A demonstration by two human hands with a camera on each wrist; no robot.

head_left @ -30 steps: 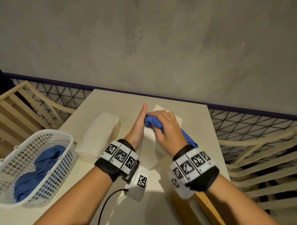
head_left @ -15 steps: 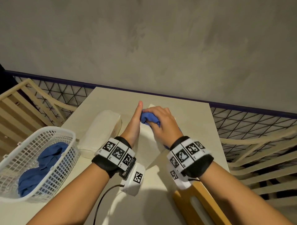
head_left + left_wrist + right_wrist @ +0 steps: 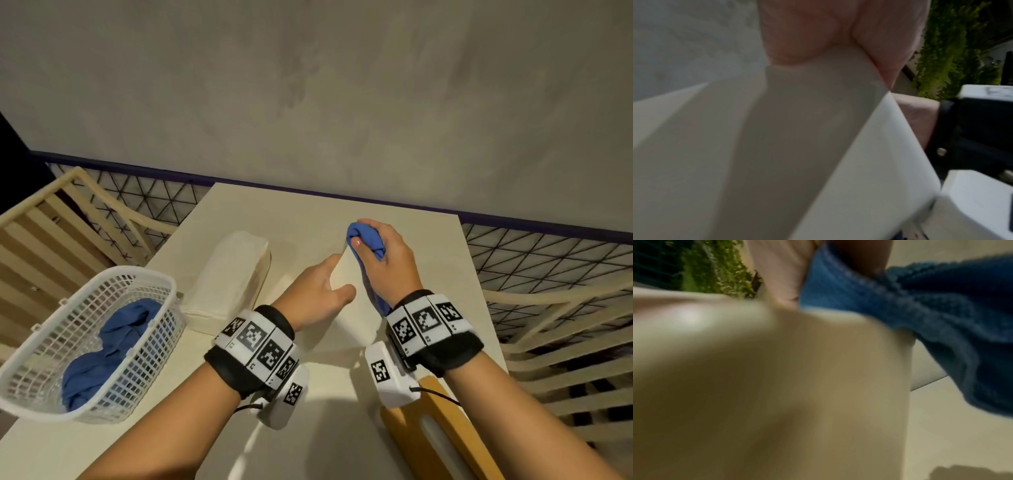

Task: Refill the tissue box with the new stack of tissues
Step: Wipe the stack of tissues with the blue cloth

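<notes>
1. The left hand (image 3: 313,294) is gripping the tilted cream plastic tissue box (image 3: 346,291), thumb and fingers clamped round its wall, on the pale worktop (image 3: 308,219).
2. The right hand (image 3: 383,260), bunched round a blue cloth (image 3: 364,236), is wiping the box's top end.
3. The wrapped white stack of tissues (image 3: 229,277) is lying just left, untouched; loading it probably comes next, needing the cloth set down.

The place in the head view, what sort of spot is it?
Probably a home balcony or patio. A cream table stands against a bare plaster wall, slatted chairs sit either side on patterned tile, and the left wrist view shows green foliage close by.
</notes>
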